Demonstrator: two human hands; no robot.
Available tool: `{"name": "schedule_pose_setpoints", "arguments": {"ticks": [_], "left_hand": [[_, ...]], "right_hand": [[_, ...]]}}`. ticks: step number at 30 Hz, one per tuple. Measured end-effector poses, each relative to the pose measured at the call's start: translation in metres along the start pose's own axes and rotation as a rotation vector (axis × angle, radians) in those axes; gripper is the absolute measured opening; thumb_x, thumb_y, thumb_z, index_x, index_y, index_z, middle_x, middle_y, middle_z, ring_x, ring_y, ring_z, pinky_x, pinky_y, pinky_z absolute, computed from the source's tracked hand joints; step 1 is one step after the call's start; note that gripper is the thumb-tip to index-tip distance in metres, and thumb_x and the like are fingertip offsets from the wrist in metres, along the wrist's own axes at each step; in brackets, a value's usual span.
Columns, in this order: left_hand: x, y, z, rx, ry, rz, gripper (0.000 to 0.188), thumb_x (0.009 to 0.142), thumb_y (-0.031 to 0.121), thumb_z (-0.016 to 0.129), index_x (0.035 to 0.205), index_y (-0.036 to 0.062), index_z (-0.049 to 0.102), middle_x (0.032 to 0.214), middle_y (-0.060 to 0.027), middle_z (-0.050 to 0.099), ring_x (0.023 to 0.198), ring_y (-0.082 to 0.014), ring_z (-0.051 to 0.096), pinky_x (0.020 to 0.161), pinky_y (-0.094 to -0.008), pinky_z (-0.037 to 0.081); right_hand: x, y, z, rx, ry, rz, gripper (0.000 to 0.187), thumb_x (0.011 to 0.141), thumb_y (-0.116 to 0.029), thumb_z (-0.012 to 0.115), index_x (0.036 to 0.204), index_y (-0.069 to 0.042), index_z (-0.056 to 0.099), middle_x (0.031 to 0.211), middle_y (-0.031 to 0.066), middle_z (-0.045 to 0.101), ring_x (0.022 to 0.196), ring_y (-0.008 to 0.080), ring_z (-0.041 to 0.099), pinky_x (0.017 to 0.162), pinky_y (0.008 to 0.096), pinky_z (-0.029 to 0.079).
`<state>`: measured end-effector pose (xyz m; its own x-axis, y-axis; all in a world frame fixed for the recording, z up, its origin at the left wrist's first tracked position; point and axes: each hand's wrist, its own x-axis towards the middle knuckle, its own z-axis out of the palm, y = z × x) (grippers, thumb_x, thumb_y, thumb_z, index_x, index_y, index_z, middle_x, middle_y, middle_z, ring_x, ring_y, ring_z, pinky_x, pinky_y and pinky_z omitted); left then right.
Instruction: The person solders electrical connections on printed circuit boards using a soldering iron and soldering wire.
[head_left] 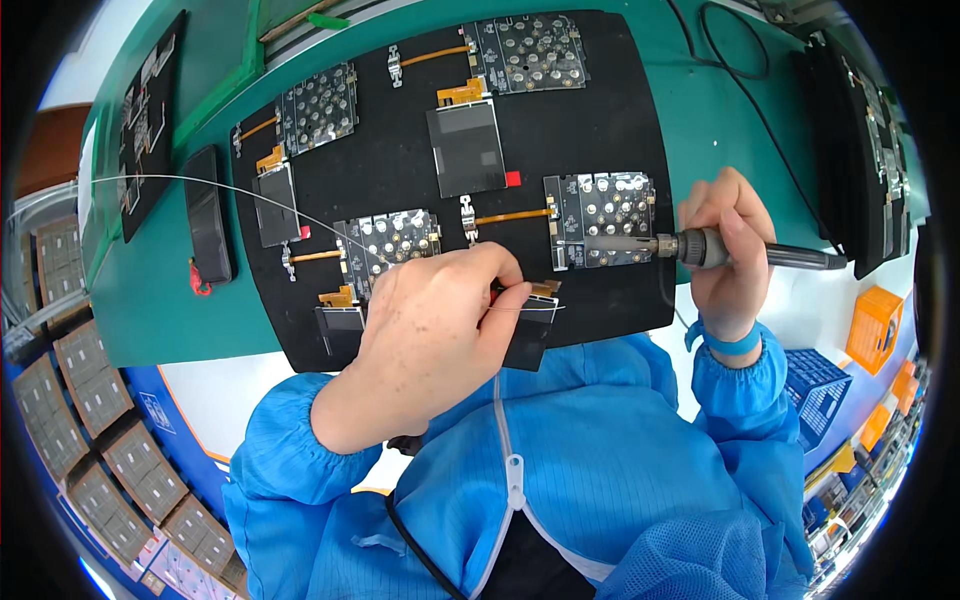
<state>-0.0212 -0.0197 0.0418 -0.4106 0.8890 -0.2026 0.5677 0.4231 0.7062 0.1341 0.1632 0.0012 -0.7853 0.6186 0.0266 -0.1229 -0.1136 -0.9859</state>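
Note:
My right hand (735, 255) grips a soldering iron (805, 257) by its dark handle. The iron's slim metal shaft points left over the lower right circuit board (610, 195), which has round silver key contacts; whether the tip touches it I cannot tell. My left hand (430, 335) is closed in a pinch on a thin silver solder wire (265, 193). This wire arcs in from the left, and a short end sticks out to the right past my fingertips, above a small display (532, 338). The hand partly hides that display and another circuit board (400, 232) beneath it.
A black mat (370, 130) carries several boards with ribbon cables and displays, such as a grey screen (468, 150). A dark phone (210, 210) lies left of it on the green table (140, 320). Loaded black trays (850, 150) stand right, beside a cable (765, 110).

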Motion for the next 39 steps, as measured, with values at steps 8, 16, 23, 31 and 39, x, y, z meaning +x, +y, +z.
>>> {"name": "schedule_pose_setpoints", "arguments": {"ticks": [8,16,23,31,39], "left_hand": [[-0.002,-0.003,-0.005,-0.184,0.077,0.051,0.028,0.072,-0.002,0.065,0.095,-0.0001,0.048,0.079,-0.0067,0.042,0.063,-0.0076,0.039,0.054,-0.022,0.035],[-0.002,-0.009,0.001,-0.022,0.172,0.28,0.015,0.074,-0.007,0.061,0.085,-0.0008,0.052,0.082,-0.011,0.05,0.069,-0.0198,0.05,0.059,-0.0256,0.041],[-0.006,-0.008,0.007,0.001,0.188,0.296,0.015,0.071,-0.008,0.064,0.082,-0.0012,0.056,0.08,-0.0107,0.053,0.068,-0.0196,0.054,0.058,-0.0275,0.043],[-0.002,-0.01,0.016,0.054,0.227,0.309,0.014,0.07,-0.007,0.066,0.078,-0.0025,0.055,0.081,-0.0118,0.052,0.069,-0.0217,0.055,0.057,-0.0287,0.044],[0.003,-0.009,0.019,0.113,0.235,0.337,0.015,0.07,-0.008,0.065,0.078,-0.0026,0.054,0.08,-0.0118,0.051,0.067,-0.0219,0.054,0.055,-0.0292,0.044]], "right_hand": [[0.003,0.005,0.0,0.032,0.029,0.024,0.02,0.077,-0.02,0.043,0.068,-0.002,0.045,0.063,0.0054,0.042,0.061,0.0109,0.036,0.055,0.0243,0.027],[0.004,0.005,-0.001,-0.033,0.005,0.017,0.021,0.076,-0.021,0.043,0.068,-0.001,0.045,0.062,0.0056,0.041,0.059,0.0108,0.035,0.055,0.0248,0.026],[0.005,0.004,-0.001,-0.022,0.024,-0.01,0.021,0.076,-0.021,0.042,0.068,-0.002,0.044,0.061,0.0053,0.041,0.058,0.0103,0.035,0.054,0.0249,0.025],[0.005,0.005,-0.004,-0.046,-0.032,-0.023,0.021,0.077,-0.02,0.045,0.068,-0.001,0.046,0.061,0.0044,0.042,0.056,0.0084,0.035,0.051,0.0235,0.025],[0.007,0.006,-0.004,-0.076,-0.036,-0.057,0.021,0.077,-0.02,0.046,0.069,-0.001,0.047,0.062,0.0047,0.044,0.055,0.0077,0.035,0.05,0.0229,0.025]]}}
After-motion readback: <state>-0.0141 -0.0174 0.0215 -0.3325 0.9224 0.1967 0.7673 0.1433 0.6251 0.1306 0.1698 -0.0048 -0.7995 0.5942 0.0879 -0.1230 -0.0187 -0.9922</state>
